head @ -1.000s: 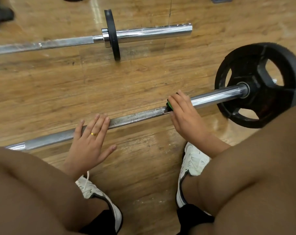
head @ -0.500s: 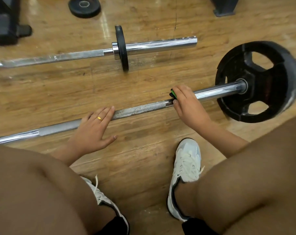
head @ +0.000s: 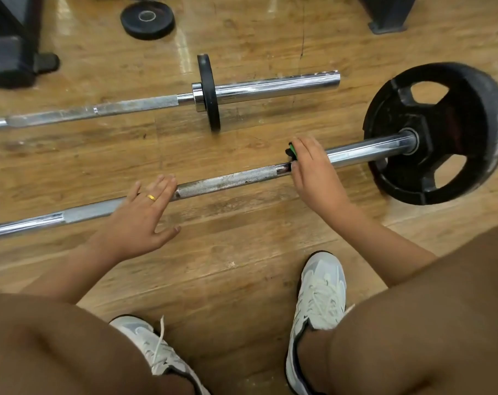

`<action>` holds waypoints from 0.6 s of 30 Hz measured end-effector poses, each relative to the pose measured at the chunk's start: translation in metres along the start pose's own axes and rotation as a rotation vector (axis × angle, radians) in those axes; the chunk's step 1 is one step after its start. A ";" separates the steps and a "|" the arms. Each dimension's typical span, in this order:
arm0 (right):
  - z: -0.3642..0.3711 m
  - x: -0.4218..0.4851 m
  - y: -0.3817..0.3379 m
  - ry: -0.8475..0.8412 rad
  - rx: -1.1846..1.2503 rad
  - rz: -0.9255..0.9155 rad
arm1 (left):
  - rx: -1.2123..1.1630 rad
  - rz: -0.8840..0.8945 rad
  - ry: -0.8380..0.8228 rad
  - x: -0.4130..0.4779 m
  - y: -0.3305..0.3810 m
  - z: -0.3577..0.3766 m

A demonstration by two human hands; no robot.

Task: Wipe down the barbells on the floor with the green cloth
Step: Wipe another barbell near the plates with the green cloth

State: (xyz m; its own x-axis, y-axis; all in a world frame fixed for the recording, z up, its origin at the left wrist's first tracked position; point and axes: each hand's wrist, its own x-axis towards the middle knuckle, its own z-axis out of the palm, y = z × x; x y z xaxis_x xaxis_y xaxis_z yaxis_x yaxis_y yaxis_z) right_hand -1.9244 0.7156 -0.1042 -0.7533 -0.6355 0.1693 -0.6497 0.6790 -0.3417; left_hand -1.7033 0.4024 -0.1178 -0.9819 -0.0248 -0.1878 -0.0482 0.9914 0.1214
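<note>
The wooden floor (head: pixel 242 258) holds two barbells, both lying roughly left to right, each rising slightly toward the right of the view. The near barbell (head: pixel 228 181) runs straight across in front of the crouching person, with a big black plate (head: pixel 390 118) standing on its right end. The far barbell (head: pixel 270 85) lies well beyond it, about parallel, and carries a thin plate (head: pixel 209 92).

Both hands are on the near bar. The left hand (head: pixel 139 218) is flat and open, its straight fingers resting on the bar where the rough grip section begins, steadying it and holding nothing. The right hand (head: pixel 313 172) sits further right, at the edge of the smooth chrome sleeve. Its fingers bend over the top of the bar and press the green cloth (head: pixel 292 151) against it. Only a small bunched corner of the cloth shows past the fingertips; the rest is hidden under the hand.

What matters for the next stroke is the bar's long axis. From the cloth hand, bare sleeve stretches right as far as the big plate, and the speckled grip section stretches left toward the open hand. Wiping probably means sliding along that line, one way or the other. The far barbell is out of easy reach of either hand, though the right hand looks a little nearer to it.
</note>
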 end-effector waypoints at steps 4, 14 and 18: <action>0.006 -0.009 -0.003 0.064 -0.083 -0.036 | -0.042 -0.060 -0.025 0.012 -0.003 -0.003; 0.006 0.025 0.000 0.035 0.008 0.004 | -0.013 -0.176 0.021 0.014 -0.011 -0.003; 0.002 0.035 -0.008 0.098 0.077 0.033 | -0.027 -0.176 0.032 0.019 -0.012 -0.003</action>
State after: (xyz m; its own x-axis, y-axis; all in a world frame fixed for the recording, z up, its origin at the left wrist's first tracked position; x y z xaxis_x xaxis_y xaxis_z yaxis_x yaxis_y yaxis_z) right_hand -1.9452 0.6866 -0.0975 -0.7833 -0.5713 0.2452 -0.6171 0.6666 -0.4182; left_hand -1.7218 0.3894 -0.1199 -0.9633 -0.2017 -0.1773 -0.2240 0.9677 0.1161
